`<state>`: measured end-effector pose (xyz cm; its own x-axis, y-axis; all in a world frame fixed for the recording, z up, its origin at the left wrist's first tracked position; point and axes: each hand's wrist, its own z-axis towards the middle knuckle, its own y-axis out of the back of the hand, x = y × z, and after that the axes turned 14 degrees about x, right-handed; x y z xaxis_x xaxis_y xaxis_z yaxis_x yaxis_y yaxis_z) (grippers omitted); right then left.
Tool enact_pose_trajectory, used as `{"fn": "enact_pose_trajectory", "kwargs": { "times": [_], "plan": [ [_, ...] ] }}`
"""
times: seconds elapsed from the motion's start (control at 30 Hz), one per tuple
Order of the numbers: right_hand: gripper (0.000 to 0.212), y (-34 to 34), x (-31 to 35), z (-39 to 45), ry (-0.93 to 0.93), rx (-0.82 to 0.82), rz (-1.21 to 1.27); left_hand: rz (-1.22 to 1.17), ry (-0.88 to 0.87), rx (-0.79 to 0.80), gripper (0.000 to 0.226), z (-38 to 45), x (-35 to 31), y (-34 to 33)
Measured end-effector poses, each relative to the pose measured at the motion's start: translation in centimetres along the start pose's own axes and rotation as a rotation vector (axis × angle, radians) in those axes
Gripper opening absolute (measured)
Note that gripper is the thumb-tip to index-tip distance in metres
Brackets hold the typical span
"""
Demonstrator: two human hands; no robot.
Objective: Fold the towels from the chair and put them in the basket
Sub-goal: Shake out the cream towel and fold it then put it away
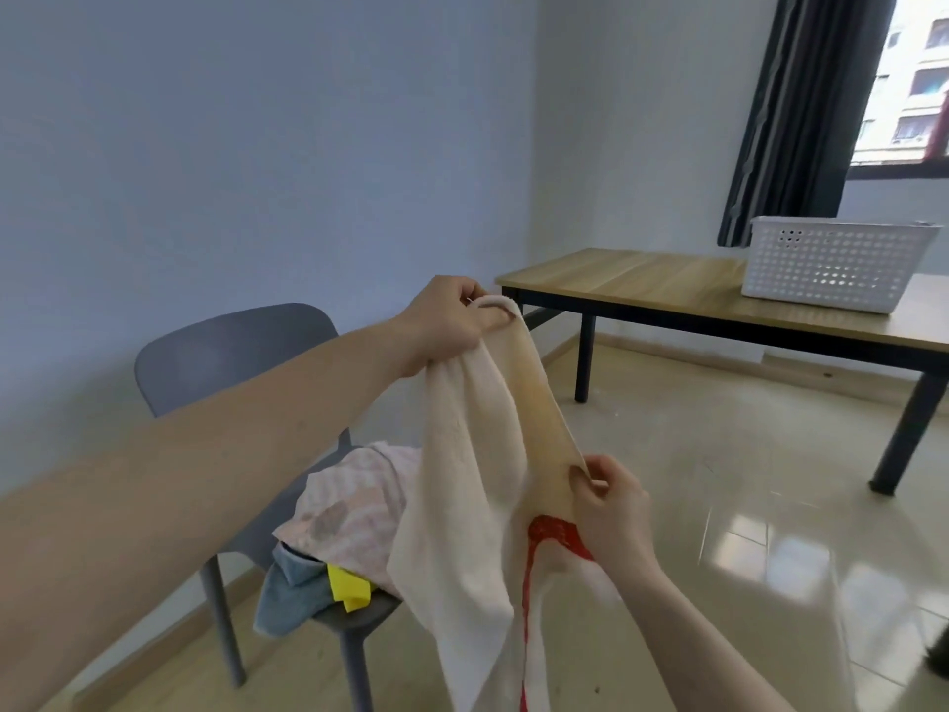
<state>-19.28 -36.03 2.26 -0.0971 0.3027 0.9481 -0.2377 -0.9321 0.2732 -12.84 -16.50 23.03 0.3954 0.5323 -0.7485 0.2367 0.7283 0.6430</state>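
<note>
A cream towel (462, 480) with a red stripe hangs in the air in front of the grey chair (231, 352). My left hand (447, 326) grips its top edge, held high. Lower down, my right hand (611, 511) pinches another part of the same edge. On the chair seat lie a pink striped towel (354, 506), a blue towel (292, 583) and a yellow cloth (349, 588). The white perforated basket (832, 264) stands on the wooden table (642, 285) at the right.
The table has dark metal legs and stands against the wall under a window with a dark curtain (801, 110). A glossy tiled floor (744, 531) spreads between the chair and the table.
</note>
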Motion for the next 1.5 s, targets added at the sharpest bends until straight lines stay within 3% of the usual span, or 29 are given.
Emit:
{"fn": "enact_pose_trajectory", "kwargs": {
  "times": [0.2,0.33,0.43,0.53,0.63,0.7,0.77,0.9,1.0,1.1,1.2,1.27,1.33,1.43,1.5],
  "plan": [
    [0.021,2.7,-1.4,1.0,-0.103,-0.097,-0.002,-0.091,0.190,0.304,0.028,-1.5,1.5,-0.9],
    [0.035,2.6,1.0,-0.7,0.029,-0.106,-0.035,-0.232,0.217,0.263,0.012,-1.6,2.0,-2.3],
    [0.028,1.4,3.0,-2.6,0.075,0.152,0.118,-0.312,0.233,0.197,0.023,-1.0,2.3,-2.9],
    [0.042,0.0,3.0,-3.7,0.001,0.474,0.167,-0.389,0.211,0.151,0.021,-0.7,2.3,-3.3],
    [0.035,-0.5,1.8,-3.7,-0.068,0.586,0.070,-0.427,0.163,0.165,0.028,-0.6,2.0,-3.2],
    [0.025,-0.3,0.7,-3.2,-0.134,0.557,0.015,-0.449,0.142,0.162,0.041,-0.5,1.9,-3.0],
    [0.030,0.0,-0.4,-2.6,-0.209,0.554,0.053,-0.451,0.131,0.152,0.047,-0.7,1.8,-2.6],
    [0.031,-0.6,-1.1,-2.6,-0.333,0.590,0.381,-0.438,0.143,0.149,0.048,-1.1,2.3,-1.0],
    [0.028,-0.7,0.7,-1.2,-0.298,0.326,0.502,-0.266,0.194,0.166,0.041,-1.4,3.6,0.9],
    [0.020,0.6,5.6,1.2,-0.110,0.132,0.326,0.079,0.302,0.280,0.033,-2.2,5.2,3.1],
    [0.025,1.9,11.4,3.6,0.119,0.191,0.110,0.364,0.468,0.492,0.024,-3.7,6.2,4.0],
    [0.029,2.2,15.1,4.6,0.200,0.314,-0.039,0.426,0.488,0.543,0.024,-4.4,6.3,4.2],
    [0.041,2.2,18.1,5.2,0.250,0.435,-0.165,0.233,0.393,0.489,0.036,-4.4,5.8,4.2],
    [0.033,2.4,21.0,5.3,0.291,0.550,-0.352,-0.198,0.170,0.396,0.053,-3.9,3.8,3.7],
    [0.046,2.9,22.3,5.2,0.305,0.551,-0.438,-0.239,0.076,0.316,0.052,-3.2,2.7,3.4]
  ]
}}
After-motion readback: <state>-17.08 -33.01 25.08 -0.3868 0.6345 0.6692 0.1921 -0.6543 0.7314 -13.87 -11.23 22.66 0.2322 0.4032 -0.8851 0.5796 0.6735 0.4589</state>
